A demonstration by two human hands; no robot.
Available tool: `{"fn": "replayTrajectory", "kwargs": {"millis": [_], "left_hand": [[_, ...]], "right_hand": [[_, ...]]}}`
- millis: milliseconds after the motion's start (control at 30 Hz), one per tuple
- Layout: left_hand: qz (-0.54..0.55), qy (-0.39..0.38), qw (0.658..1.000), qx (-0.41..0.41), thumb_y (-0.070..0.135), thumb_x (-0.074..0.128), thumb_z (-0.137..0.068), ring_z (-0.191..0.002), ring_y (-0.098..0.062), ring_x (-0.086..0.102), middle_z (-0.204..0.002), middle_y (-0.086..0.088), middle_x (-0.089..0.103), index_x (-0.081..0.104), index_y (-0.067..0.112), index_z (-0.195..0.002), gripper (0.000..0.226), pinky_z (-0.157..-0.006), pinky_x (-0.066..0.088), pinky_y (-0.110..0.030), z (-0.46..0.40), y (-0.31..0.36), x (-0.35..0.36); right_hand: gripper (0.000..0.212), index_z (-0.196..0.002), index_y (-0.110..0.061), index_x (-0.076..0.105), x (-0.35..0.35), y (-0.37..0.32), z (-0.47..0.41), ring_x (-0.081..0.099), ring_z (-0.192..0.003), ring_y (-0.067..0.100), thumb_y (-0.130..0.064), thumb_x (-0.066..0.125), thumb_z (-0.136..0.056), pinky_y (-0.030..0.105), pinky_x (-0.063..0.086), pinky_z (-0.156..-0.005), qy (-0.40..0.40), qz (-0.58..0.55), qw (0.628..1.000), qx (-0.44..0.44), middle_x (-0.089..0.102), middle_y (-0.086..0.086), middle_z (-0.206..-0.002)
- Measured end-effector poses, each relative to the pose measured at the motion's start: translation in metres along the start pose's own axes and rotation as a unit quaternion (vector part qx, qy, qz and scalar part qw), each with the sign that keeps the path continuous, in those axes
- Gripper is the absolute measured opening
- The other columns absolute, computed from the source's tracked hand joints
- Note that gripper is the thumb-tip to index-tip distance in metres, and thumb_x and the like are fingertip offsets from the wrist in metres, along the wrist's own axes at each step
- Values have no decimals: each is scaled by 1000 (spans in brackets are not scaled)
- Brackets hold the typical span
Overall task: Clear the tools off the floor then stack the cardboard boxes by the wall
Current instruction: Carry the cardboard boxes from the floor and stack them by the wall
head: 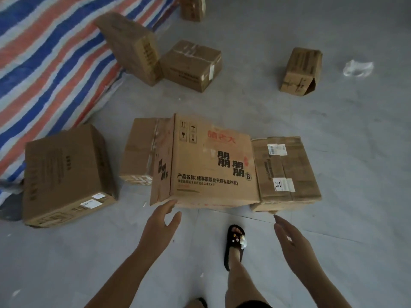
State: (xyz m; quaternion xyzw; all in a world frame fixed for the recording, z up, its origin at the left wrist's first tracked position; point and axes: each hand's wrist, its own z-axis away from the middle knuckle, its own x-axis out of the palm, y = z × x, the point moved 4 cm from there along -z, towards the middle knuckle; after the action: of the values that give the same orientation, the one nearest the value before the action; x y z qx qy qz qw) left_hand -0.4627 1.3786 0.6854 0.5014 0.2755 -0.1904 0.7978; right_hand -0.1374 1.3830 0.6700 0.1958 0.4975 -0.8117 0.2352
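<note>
Two open hands reach toward the big printed box

Eight cardboard boxes lie scattered over the grey floor [289, 121]. Nearest the person sits the large printed box [213, 161], marked with red and black characters, its near edge just ahead of both hands. The left hand [159, 223] stretches forward with fingers straight and spread, holding nothing; its fingertips [172, 202] are at the box's lower left corner, and I cannot tell whether they touch it. The right hand [291, 238] is likewise wide and empty, fingers extended toward the near corner of the labelled box [287, 172], which lies touching the printed box's right side. A taped box [140, 150] is tucked against the printed box's left side, partly behind it. Further left, a plain box [66, 172] rests tilted against the edge of the striped tarpaulin [49, 63].

Beyond these, a tall box [133, 45] leans on the tarpaulin, touching a squat box [191, 64] beside it. A crumpled box [302, 71] stands well apart to the right, near a scrap of clear plastic [358, 67]. One more box [192, 7] shows partly at the top edge.

A foot in a black sandal [235, 243] stands between the two arms
</note>
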Motion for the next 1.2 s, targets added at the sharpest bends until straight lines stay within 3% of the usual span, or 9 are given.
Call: {"fn": "replayTrajectory", "kwargs": {"millis": [133,233,400,500,600,733,900,1033,1200], "left_hand": [[-41,39,998,-39,30,51,-92,-122,-25,49,-133,-3,48,44,21,-133,43,-96,48,-40,-101,12,29],[-115,78,982,-124,34,55,-89,-129,-34,37,-144,-14,34,25,18,-144,65,-101,40,-54,-171,-2,59],[-227,105,959,-136,40,53,-91,-143,-34,9,-157,-15,4,2,11,-150,83,-114,9,-55,-251,-41,105],[-294,104,942,-122,40,55,-90,-142,-39,10,-156,-21,6,6,6,-150,84,-113,10,-58,-275,-74,119],[-338,145,926,-87,37,60,-87,-135,-47,22,-150,-30,19,21,0,-146,80,-107,20,-62,-279,-96,126],[-344,189,917,-75,48,42,-84,-135,-47,19,-151,-29,16,19,4,-145,79,-105,21,-63,-278,-112,120],[-275,215,926,-145,46,53,-86,-135,-45,23,-152,-24,17,8,9,-147,85,-107,21,-61,-288,-117,96],[-188,233,923,-241,41,50,-93,-124,-40,37,-137,-20,41,27,8,-141,63,-104,27,-58,-309,-117,61],[-151,225,919,-287,42,50,-91,-123,-38,38,-133,-19,43,33,6,-137,60,-104,29,-55,-323,-110,31]], "right_hand": [[39,-133,-15,51,6,8,-101,51,-122,24,-28,45,-97,27,34,-94,-33,23,998,55,57,10,-131],[40,-133,-13,51,28,29,-177,51,-122,27,-29,44,-98,23,31,-88,-66,44,991,110,56,13,-132],[35,-124,-10,56,86,70,-288,55,-110,31,-27,39,-99,34,40,-90,-95,37,983,150,60,16,-122],[34,-116,-11,54,118,99,-340,59,-95,34,-31,37,-96,52,51,-85,-94,35,980,171,61,21,-113],[42,-136,-11,42,136,116,-374,54,-110,36,-28,39,-98,48,46,-93,-43,50,981,182,54,21,-125],[41,-131,-11,45,158,142,-396,57,-104,31,-35,38,-98,41,45,-86,-39,11,976,214,60,14,-114],[39,-115,-21,53,189,173,-407,63,-90,27,-52,46,-92,42,52,-80,-53,-155,934,316,65,7,-96],[61,-116,-18,59,204,179,-393,65,-93,33,-65,56,-76,52,53,-84,-33,-209,911,354,68,10,-102],[77,-123,-12,51,200,149,-373,63,-97,32,-68,60,-70,52,52,-87,2,-239,904,355,64,13,-110]]}}
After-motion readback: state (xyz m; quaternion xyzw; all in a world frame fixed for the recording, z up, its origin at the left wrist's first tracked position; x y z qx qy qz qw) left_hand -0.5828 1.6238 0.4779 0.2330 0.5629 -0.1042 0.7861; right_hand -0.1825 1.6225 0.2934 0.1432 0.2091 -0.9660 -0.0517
